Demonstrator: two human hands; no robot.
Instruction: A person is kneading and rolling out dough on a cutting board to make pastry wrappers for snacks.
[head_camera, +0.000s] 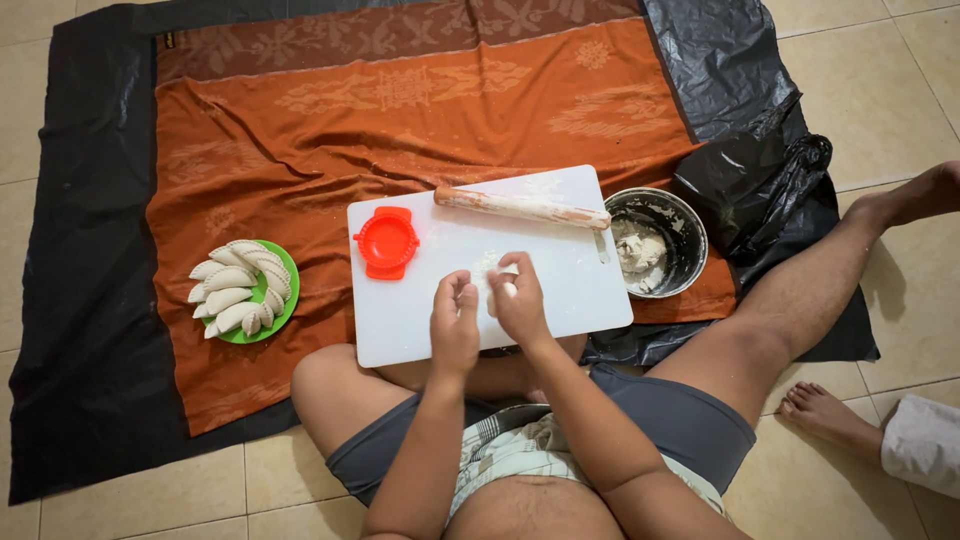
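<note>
Leftmost, green plate (288, 300) keeps finished dumplings (238, 287) aside; red dumpling press (387, 242) waits on white board (560, 300). Left hand (455, 325) and right hand (518, 300) pinch dough piece (505, 289) over board; rolling pin (521, 208), dough bowl (690, 240) within reach.

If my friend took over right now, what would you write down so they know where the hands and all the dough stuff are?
Left hand: over the white cutting board, fingers curled; what it holds cannot be seen.
Right hand: beside it, pinching a small piece of dough.
On the board: the red dumpling press at the left, the rolling pin along the far edge.
The metal bowl right of the board has dough left in it.
Done: a pile of folded dumplings on the green plate, left on the orange cloth.
Left: the piece in hand is not yet rolled flat or pressed.
</note>
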